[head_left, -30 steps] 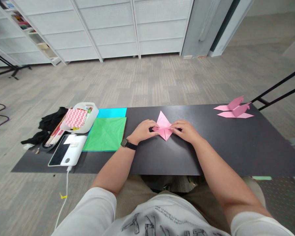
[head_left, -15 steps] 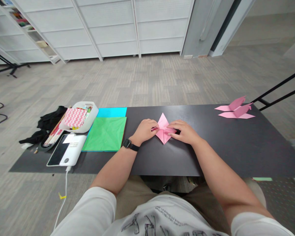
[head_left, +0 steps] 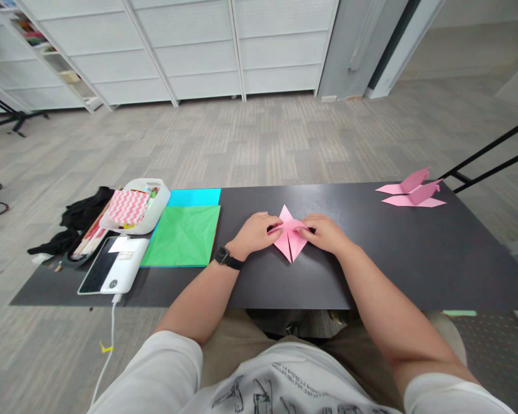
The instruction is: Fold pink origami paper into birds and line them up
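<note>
A partly folded pink paper (head_left: 290, 240) lies on the black table (head_left: 371, 259) in front of me. My left hand (head_left: 254, 233), with a dark watch on its wrist, presses on the paper's left side with curled fingers. From the right, my right hand (head_left: 323, 232) pinches the fold at the paper's middle. Both hands touch the paper and meet near its centre crease. The paper's lower point sticks out toward me between the hands.
A green paper sheet (head_left: 182, 235) over a blue sheet (head_left: 194, 197) lies to the left. Beyond them are a white device with a cable (head_left: 114, 264), a white basket (head_left: 133, 206) and black cloth (head_left: 84, 211). A finished pink paper figure (head_left: 412, 192) sits at the far right corner.
The pink paper's upper flap has been folded down, so less of its top point shows. Both hands have shifted slightly toward me along the crease.
</note>
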The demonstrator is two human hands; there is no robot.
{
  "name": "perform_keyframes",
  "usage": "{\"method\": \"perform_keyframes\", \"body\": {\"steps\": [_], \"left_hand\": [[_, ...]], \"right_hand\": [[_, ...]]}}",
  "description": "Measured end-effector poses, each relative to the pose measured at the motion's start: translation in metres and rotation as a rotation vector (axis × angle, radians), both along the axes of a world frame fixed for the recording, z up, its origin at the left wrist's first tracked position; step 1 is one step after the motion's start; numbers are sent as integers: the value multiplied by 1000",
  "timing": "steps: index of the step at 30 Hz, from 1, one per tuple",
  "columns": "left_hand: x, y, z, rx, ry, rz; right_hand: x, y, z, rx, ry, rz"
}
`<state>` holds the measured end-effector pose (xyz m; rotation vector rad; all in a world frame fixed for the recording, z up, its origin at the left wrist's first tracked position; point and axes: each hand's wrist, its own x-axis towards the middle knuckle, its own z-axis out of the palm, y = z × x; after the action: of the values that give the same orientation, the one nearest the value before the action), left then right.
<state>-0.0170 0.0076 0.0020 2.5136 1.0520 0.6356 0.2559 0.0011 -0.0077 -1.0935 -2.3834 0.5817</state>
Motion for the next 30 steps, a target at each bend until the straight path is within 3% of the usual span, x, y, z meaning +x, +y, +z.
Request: {"method": "perform_keyframes", "body": {"steps": [14, 24, 27, 30], "left_hand": [[-2, -3, 11, -165, -54, -58], [-15, -3, 25, -223, 39, -135], [-14, -3, 23, -195, 63, -93], [-13, -1, 21, -138, 64, 29]], "right_hand": [[-1, -3, 4, -86, 10, -7], [-3, -5, 6, -47, 11, -24], [-4, -6, 7, 0, 8, -54], [-5, -6, 8, 45, 20, -91]]}}
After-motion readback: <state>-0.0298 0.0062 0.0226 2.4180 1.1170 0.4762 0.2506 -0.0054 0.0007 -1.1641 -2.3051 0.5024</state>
